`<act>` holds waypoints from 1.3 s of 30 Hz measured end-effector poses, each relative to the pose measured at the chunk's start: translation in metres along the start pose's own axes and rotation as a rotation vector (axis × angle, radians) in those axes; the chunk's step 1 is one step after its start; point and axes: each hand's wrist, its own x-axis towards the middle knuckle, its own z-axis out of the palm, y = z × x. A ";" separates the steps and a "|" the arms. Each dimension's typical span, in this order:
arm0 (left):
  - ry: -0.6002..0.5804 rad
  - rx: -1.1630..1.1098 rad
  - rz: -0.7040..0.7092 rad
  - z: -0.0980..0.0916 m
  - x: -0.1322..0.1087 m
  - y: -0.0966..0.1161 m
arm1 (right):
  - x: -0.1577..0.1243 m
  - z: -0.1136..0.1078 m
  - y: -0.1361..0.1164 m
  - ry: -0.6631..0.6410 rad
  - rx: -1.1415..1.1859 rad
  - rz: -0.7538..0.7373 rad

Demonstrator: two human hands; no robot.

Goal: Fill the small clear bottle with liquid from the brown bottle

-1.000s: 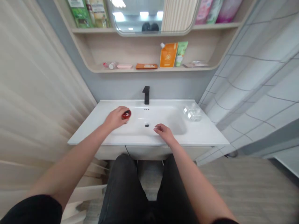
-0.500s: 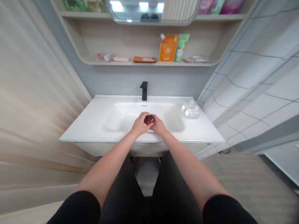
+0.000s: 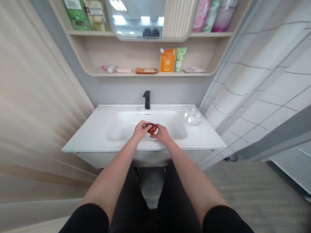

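We log a red bottle [image 3: 153, 129] above the front of the basin [image 3: 177, 120]. Long axis roughly left to right, dark end pointing to the left hand [image 3: 140, 130], whose fingers pinch near it. Right hand [image 3: 162, 133] half-curled, gripping the opposite end. Beyond both, we note the tap [image 3: 147, 100].

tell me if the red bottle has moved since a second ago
Yes, rightward: the red bottle was left of the black faucet in view; now it appears slightly right of it.
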 end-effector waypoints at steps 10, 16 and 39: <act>-0.082 -0.139 -0.115 -0.006 -0.003 0.012 | -0.001 0.001 0.001 0.036 -0.009 -0.033; -0.082 -0.053 -0.093 -0.005 0.000 0.009 | 0.001 0.001 -0.001 0.001 0.012 0.041; -0.053 -0.189 -0.162 -0.006 0.003 0.000 | 0.001 -0.001 -0.002 -0.017 0.060 0.141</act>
